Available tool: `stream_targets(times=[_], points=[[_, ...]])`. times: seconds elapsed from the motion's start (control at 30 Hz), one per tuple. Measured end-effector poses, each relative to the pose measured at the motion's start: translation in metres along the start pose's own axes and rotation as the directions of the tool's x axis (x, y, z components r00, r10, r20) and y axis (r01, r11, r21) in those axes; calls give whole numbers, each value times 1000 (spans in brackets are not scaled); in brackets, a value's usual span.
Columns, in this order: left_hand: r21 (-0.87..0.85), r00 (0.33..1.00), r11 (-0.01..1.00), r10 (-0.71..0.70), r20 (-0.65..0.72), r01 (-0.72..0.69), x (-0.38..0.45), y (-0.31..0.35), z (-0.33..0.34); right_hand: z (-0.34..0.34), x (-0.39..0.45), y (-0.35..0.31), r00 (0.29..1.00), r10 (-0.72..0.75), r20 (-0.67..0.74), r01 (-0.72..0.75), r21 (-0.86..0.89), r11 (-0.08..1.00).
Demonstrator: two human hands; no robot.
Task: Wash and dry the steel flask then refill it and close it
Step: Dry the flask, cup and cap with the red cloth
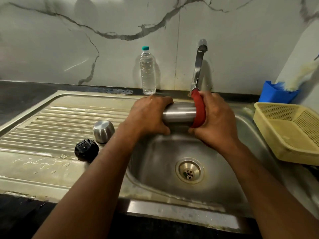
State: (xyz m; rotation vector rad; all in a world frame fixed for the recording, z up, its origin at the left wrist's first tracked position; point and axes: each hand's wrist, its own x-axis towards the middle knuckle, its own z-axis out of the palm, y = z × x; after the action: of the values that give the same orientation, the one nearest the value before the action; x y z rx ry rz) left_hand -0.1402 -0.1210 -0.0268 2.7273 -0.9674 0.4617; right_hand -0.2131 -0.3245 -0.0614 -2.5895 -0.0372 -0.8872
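Observation:
The steel flask (179, 113) lies sideways in the air above the sink basin (162, 163). My left hand (149, 114) grips its left end. My right hand (216, 118) holds a red cloth (199, 109) wrapped round the flask's right end. On the draining board (51, 121) stand the steel cup-lid (103, 129) and, nearer me, the black stopper (86, 150). A clear plastic water bottle (147, 71) with a teal cap stands upright at the back by the wall.
The tap (198, 64) rises behind my right hand; no water is seen running. A yellow plastic basket (290, 133) sits at the sink's right edge, with a blue holder (276, 93) behind it. The drain (189, 170) lies below the flask.

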Motion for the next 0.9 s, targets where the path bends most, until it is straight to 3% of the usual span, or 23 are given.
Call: stream_targets(times=[0.17, 0.27, 0.4, 0.57, 0.67, 0.77, 0.9], points=[[-109, 996, 993, -52, -65, 45, -1, -8, 5, -6, 4, -3, 993, 113, -29, -108, 139, 984], [-178, 987, 979, -124, -107, 104, -2, -5, 7, -8, 7, -9, 950, 312, 7, -285, 423, 860], [-258, 942, 948, -248, -225, 188, 0, 18, 14, -9, 12, -18, 877, 471, -101, -344, 553, 759], [-318, 916, 914, -332, -227, 252, 1, 26, 23, -14, 10, -22, 884, 435, -173, -289, 530, 797], [-356, 898, 888, -382, -220, 291, 3, 13, 21, -12, 9, -21, 869, 467, -163, -289, 600, 746], [-473, 835, 798, -511, -204, 373, 3, -9, 13, -5, 4, -25, 864, 497, -75, -347, 627, 698], [-583, 742, 691, -637, -212, 427, 1, -36, 1, 10, -5, -26, 892, 453, 4, -372, 576, 728]])
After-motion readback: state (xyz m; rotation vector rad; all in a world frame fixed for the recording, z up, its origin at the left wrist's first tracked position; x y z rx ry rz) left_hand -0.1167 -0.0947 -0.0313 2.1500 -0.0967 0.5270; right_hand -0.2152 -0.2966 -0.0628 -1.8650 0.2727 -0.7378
